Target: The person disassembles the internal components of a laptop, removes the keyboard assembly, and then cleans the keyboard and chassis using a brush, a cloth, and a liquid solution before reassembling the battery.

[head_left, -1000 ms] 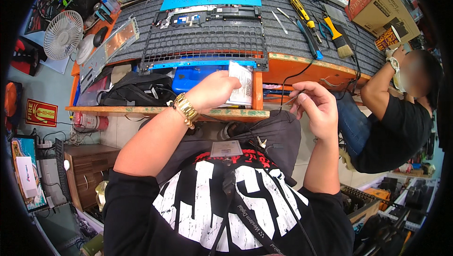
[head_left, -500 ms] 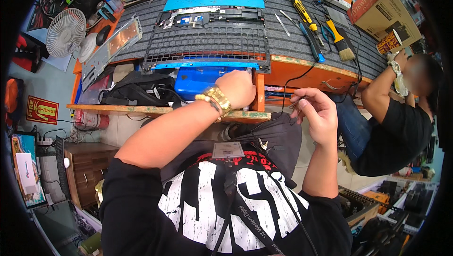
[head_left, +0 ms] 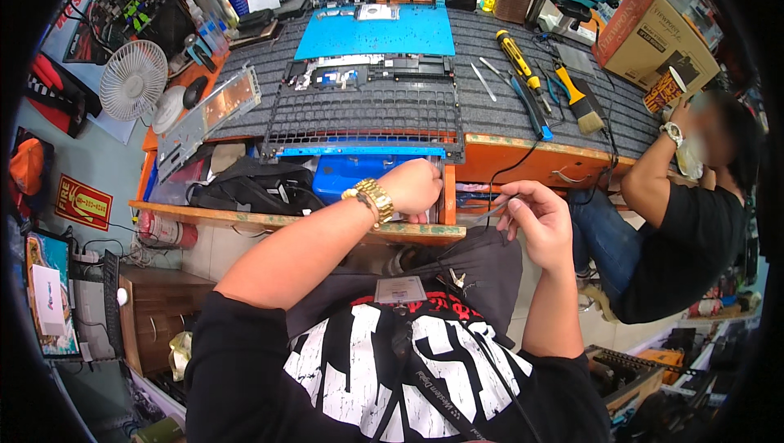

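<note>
Centre frame, under the table [head_left: 523, 129] edge: left hand [head_left: 412, 186] curled, fingers reaching into blue tray [head_left: 351, 175]; right hand [head_left: 539, 218] fingers pinched on thin cable [head_left: 498, 186], just right of it.

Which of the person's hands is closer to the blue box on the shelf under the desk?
Left. The left hand rests at the blue box's right end, touching or nearly so. The right hand is farther right, apart from it.

Glossy gold metal watch [head_left: 373, 199], matt grey ribbed mat [head_left: 506, 108], smooth blue plastic box [head_left: 353, 175], worn wooden shelf [head_left: 269, 219].
</note>
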`<action>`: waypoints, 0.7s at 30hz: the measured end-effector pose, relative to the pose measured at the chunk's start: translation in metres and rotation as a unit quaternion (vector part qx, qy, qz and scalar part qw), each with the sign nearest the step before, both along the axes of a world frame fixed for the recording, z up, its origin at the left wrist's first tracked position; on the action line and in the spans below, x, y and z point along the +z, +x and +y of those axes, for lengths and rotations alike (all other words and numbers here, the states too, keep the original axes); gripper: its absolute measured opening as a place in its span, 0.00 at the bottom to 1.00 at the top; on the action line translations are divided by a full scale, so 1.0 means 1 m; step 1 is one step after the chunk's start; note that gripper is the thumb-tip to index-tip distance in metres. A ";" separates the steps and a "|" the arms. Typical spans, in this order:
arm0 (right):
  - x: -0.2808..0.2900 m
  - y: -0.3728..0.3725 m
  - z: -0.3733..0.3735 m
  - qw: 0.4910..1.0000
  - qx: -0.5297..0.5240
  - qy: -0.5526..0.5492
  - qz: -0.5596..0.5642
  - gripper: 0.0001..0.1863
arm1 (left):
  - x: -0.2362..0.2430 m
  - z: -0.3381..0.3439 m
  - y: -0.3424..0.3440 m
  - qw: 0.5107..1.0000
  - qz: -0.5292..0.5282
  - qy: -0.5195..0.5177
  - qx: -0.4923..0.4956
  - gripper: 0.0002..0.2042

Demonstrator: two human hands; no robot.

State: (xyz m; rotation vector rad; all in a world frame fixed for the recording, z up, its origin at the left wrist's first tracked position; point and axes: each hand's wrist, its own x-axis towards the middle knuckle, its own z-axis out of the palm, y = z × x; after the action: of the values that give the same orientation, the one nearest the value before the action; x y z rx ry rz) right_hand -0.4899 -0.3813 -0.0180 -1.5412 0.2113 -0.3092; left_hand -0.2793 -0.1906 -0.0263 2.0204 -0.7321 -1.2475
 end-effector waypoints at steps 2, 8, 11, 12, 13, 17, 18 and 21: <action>0.005 0.003 -0.001 1.000 -0.005 -0.002 -0.005 0.08 | 0.003 0.000 -0.004 0.998 -0.054 -0.014 -0.006 0.19; 0.024 0.023 -0.036 0.998 -0.060 0.024 -0.025 0.06 | 0.001 0.003 -0.015 0.996 -0.044 -0.061 0.050 0.16; 0.025 0.054 -0.060 0.991 -0.060 0.077 -0.091 0.09 | -0.001 -0.002 -0.013 0.997 -0.081 -0.010 -0.001 0.17; 0.023 0.070 -0.066 0.988 -0.077 0.098 -0.087 0.10 | -0.001 -0.004 -0.014 0.994 -0.107 -0.011 -0.017 0.19; 0.020 0.091 -0.071 0.985 -0.048 0.120 -0.116 0.10 | -0.001 -0.005 -0.017 0.991 -0.130 -0.017 -0.025 0.21; -0.001 0.172 -0.071 0.979 -0.071 0.179 -0.063 0.12 | 0.006 0.013 -0.038 0.964 -0.259 -0.051 -0.010 0.24; -0.008 0.187 -0.069 0.983 -0.075 0.157 -0.066 0.11 | 0.007 0.030 -0.046 0.936 -0.334 -0.110 0.011 0.22; -0.022 0.213 -0.066 0.985 -0.090 0.140 -0.052 0.11 | 0.008 0.095 -0.054 0.869 -0.442 -0.187 0.119 0.15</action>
State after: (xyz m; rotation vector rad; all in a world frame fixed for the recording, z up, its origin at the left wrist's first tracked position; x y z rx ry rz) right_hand -0.2769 -0.4474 -0.0396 -1.2274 0.2998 -0.4798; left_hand -0.3332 -0.0960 -0.0187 2.1995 -0.9851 0.0450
